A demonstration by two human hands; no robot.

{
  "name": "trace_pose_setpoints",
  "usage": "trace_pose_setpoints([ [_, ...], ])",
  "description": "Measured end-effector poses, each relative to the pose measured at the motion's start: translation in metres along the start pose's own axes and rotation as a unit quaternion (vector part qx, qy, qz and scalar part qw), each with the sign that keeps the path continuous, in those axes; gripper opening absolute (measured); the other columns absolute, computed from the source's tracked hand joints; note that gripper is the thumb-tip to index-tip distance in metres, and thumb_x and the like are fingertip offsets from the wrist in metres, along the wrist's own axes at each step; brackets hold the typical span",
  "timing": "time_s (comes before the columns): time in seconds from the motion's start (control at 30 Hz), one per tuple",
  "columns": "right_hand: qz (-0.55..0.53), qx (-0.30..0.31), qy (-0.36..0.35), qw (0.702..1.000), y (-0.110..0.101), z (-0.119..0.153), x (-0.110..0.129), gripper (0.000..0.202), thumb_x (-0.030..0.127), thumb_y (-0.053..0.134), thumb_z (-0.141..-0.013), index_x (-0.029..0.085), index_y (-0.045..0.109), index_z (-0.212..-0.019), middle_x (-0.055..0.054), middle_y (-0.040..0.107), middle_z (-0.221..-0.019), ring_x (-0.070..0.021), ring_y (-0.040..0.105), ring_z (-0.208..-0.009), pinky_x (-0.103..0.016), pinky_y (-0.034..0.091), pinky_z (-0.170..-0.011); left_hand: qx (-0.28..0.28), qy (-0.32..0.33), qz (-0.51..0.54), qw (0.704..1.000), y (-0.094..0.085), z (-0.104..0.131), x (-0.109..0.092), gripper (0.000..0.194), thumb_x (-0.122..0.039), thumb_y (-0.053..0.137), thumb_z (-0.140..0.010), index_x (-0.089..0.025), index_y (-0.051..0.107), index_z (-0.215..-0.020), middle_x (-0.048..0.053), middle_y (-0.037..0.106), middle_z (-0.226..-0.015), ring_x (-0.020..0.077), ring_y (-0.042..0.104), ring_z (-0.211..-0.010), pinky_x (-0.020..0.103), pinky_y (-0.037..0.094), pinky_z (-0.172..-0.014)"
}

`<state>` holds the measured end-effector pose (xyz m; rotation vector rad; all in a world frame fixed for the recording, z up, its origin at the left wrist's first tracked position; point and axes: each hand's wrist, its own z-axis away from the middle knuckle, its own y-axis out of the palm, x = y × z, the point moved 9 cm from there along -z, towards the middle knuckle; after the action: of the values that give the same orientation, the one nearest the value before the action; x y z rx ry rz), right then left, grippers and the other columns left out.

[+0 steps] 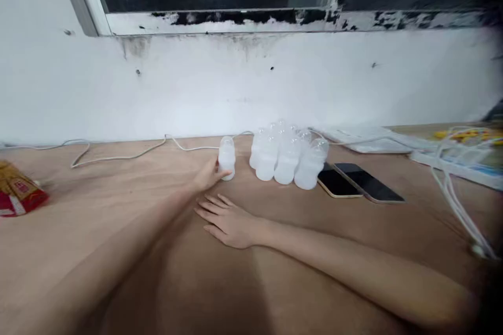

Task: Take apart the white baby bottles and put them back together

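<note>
A small white bottle with a clear domed top (227,156) stands upright on the brown tabletop (204,277). My left hand (210,174) is closed around its lower part, with the thumb in front and the other fingers partly hidden behind. Nearer to me, my right hand (232,224) lies flat on the table, palm down and fingers apart, holding nothing. To the right of the held bottle, several similar white bottles (286,159) stand close together in a cluster.
Two dark phones (369,182) lie right of the cluster, beside white cables (451,188) and a power strip (459,167). A red and yellow packet (19,188) sits at the far left. One thin cord (118,159) runs along the white wall (196,89).
</note>
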<state>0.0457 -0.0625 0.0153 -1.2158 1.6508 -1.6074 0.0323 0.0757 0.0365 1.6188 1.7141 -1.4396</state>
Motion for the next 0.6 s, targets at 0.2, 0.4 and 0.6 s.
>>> trace_pose_setpoints([
  [0.2, 0.022, -0.020, -0.011, 0.999, 0.000, -0.003, 0.007, 0.049, 0.034, 0.020, -0.088, 0.010, 0.029, -0.129, -0.010, 0.029, -0.134, -0.0239, 0.017, -0.125, -0.041, 0.013, -0.102, 0.032, -0.012, -0.003, 0.999, 0.027, -0.026, 0.000, 0.046, -0.024, 0.064, -0.063, -0.008, 0.049, -0.103, 0.012, 0.058, -0.103, 0.0221, 0.053, -0.094, 0.035, 0.042, -0.082],
  [0.4, 0.040, -0.048, -0.030, 0.998, -0.009, -0.003, 0.012, 0.043, 0.031, 0.026, -0.087, 0.012, 0.038, -0.123, -0.009, 0.040, -0.127, -0.0211, 0.025, -0.120, -0.041, 0.014, -0.101, 0.043, -0.012, -0.001, 0.999, 0.044, -0.029, -0.007, 0.044, -0.026, 0.064, -0.063, -0.008, 0.052, -0.101, 0.011, 0.059, -0.103, 0.0220, 0.053, -0.093, 0.035, 0.040, -0.084],
  [0.6, 0.034, -0.043, -0.032, 0.998, -0.008, -0.002, 0.012, 0.040, 0.030, 0.028, -0.087, 0.011, 0.045, -0.117, -0.011, 0.045, -0.122, -0.0210, 0.029, -0.118, -0.041, 0.013, -0.101, 0.038, -0.025, -0.020, 0.999, 0.054, -0.023, -0.007, 0.048, -0.029, 0.064, -0.063, -0.007, 0.050, -0.103, 0.013, 0.057, -0.104, 0.0225, 0.052, -0.094, 0.036, 0.040, -0.084],
])
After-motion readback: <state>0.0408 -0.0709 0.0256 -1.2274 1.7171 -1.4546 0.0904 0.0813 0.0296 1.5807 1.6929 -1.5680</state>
